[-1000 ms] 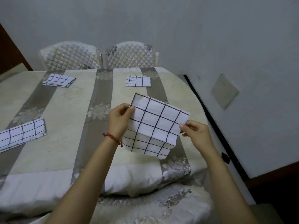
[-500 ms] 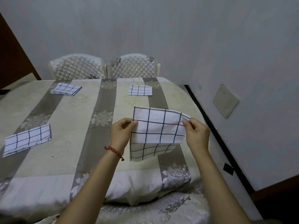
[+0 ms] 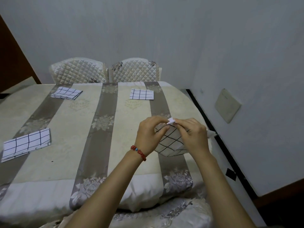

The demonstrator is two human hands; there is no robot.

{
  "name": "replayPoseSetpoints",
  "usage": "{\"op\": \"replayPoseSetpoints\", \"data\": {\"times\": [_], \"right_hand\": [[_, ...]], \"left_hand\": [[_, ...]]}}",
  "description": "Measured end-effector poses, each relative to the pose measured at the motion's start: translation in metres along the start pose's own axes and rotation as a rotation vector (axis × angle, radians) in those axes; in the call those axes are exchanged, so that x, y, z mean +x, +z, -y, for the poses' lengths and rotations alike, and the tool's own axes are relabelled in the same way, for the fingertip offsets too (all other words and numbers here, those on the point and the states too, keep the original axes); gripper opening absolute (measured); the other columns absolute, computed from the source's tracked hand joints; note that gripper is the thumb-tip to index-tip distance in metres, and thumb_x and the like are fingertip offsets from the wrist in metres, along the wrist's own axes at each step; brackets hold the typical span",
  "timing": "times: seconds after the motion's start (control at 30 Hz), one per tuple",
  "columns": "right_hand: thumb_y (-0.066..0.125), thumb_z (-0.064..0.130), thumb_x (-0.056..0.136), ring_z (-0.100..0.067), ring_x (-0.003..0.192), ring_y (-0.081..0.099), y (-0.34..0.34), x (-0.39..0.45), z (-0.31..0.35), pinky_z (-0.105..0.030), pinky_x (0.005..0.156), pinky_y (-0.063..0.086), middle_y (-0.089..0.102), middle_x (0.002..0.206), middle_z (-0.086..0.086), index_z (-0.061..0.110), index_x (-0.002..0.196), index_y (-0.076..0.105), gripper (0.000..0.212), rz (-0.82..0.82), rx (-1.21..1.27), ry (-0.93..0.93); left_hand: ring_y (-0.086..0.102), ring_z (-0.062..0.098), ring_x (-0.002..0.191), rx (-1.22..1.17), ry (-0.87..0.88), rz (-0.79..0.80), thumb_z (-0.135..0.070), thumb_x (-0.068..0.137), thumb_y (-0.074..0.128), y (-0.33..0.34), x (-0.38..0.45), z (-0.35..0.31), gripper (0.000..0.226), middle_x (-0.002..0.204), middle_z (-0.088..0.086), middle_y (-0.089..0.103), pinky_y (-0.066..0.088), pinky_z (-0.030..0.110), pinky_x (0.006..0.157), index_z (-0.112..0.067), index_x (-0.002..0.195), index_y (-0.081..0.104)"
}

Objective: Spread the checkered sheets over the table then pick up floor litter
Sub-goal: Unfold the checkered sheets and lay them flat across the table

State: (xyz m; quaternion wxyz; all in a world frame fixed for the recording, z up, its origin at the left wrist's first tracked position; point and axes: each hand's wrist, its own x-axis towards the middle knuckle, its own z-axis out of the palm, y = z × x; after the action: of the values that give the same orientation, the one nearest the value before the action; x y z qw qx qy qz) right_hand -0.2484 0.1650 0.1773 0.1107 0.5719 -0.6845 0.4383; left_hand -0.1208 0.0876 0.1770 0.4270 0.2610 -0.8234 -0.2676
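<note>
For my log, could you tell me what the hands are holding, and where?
Both the left hand and right hand pinch one folded white black-checked cloth sheet at its top edge, fingertips together.

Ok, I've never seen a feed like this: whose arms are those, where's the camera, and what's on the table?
No machine here: a person's two bare hands, filmed by a camera worn on their head, looking forward and down. The left hand, above a red bead bracelet, and the right hand pinch one white black-gridded checkered sheet together at its top. Three more folded checkered sheets lie on the striped cream-and-grey tablecloth. Two quilted chairs stand behind.
</note>
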Motion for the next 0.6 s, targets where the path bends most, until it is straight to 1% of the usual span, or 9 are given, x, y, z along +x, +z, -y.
{"op": "replayPoseSetpoints", "data": {"times": [0.1,0.2,0.27,0.33,0.4,0.43,0.5,0.57,0.6], "right_hand": [[0.067,0.003,0.08,-0.027,0.079,0.068,-0.003,0.0,0.001,-0.044,0.068,0.057,0.075,0.087,-0.011,0.007,0.094,0.074,0.016,0.017,-0.003,0.005],[0.067,0.002,0.08,-0.026,0.083,0.068,-0.007,-0.001,0.004,-0.042,0.074,0.057,0.074,0.09,-0.011,0.005,0.094,0.074,0.016,-0.008,0.056,0.059],[0.066,0.002,0.081,-0.024,0.083,0.068,-0.009,-0.002,0.004,-0.034,0.075,0.055,0.074,0.089,-0.01,0.006,0.092,0.074,0.014,-0.04,0.101,0.115],[0.066,0.005,0.082,-0.02,0.08,0.067,-0.011,-0.002,0.004,-0.022,0.074,0.052,0.074,0.086,-0.007,0.007,0.09,0.074,0.012,-0.043,0.13,0.166],[0.065,0.007,0.083,-0.014,0.076,0.064,-0.013,0.0,0.004,-0.006,0.07,0.046,0.072,0.083,-0.001,0.007,0.089,0.073,0.01,-0.038,0.139,0.171],[0.065,0.008,0.083,-0.011,0.074,0.062,-0.013,0.001,0.004,-0.002,0.068,0.043,0.07,0.081,0.003,0.007,0.088,0.073,0.009,-0.033,0.141,0.171],[0.065,0.011,0.084,-0.008,0.071,0.06,-0.012,0.003,0.005,-0.001,0.065,0.042,0.066,0.077,0.008,0.007,0.087,0.072,0.008,-0.016,0.16,0.189],[0.066,0.012,0.083,-0.008,0.069,0.061,-0.009,0.003,0.006,-0.007,0.064,0.044,0.065,0.075,0.007,0.008,0.086,0.072,0.008,0.008,0.201,0.213],[0.067,0.013,0.083,-0.008,0.07,0.061,-0.008,0.003,0.006,-0.008,0.065,0.044,0.066,0.075,0.007,0.008,0.085,0.072,0.008,0.019,0.232,0.229]], "left_hand": [[0.065,0.024,0.078,0.022,-0.002,0.013,-0.011,0.079,0.067,0.004,-0.002,-0.001,0.009,0.083,0.01,0.073,0.05,0.031,0.072,-0.007,0.086,0.071],[0.064,0.026,0.08,0.037,-0.093,0.059,-0.014,0.081,0.065,0.005,-0.003,0.007,0.01,0.084,0.011,0.072,0.052,0.038,0.075,-0.007,0.084,0.071],[0.064,0.023,0.084,0.04,-0.179,0.114,-0.017,0.083,0.064,0.004,-0.004,0.014,0.013,0.088,0.009,0.072,0.051,0.038,0.08,-0.007,0.085,0.071],[0.063,0.022,0.09,0.059,-0.244,0.185,-0.022,0.084,0.062,0.001,-0.007,0.021,0.017,0.095,0.008,0.071,0.05,0.036,0.084,-0.008,0.087,0.071],[0.061,0.021,0.096,0.067,-0.261,0.235,-0.024,0.085,0.061,-0.001,-0.009,0.024,0.019,0.102,0.007,0.07,0.048,0.036,0.088,-0.008,0.09,0.071],[0.061,0.02,0.098,0.056,-0.252,0.244,-0.025,0.085,0.061,-0.003,-0.009,0.024,0.019,0.104,0.007,0.07,0.048,0.035,0.09,-0.009,0.091,0.071],[0.061,0.018,0.096,-0.007,-0.221,0.24,-0.024,0.084,0.063,-0.004,-0.006,0.02,0.018,0.102,0.005,0.07,0.048,0.03,0.088,-0.01,0.092,0.07],[0.063,0.016,0.089,-0.099,-0.225,0.237,-0.022,0.083,0.063,-0.004,-0.001,0.012,0.014,0.094,0.005,0.072,0.048,0.024,0.081,-0.01,0.089,0.071],[0.064,0.018,0.084,-0.131,-0.241,0.237,-0.02,0.084,0.063,-0.003,0.002,0.009,0.014,0.088,0.006,0.072,0.048,0.023,0.076,-0.009,0.085,0.07]]}}
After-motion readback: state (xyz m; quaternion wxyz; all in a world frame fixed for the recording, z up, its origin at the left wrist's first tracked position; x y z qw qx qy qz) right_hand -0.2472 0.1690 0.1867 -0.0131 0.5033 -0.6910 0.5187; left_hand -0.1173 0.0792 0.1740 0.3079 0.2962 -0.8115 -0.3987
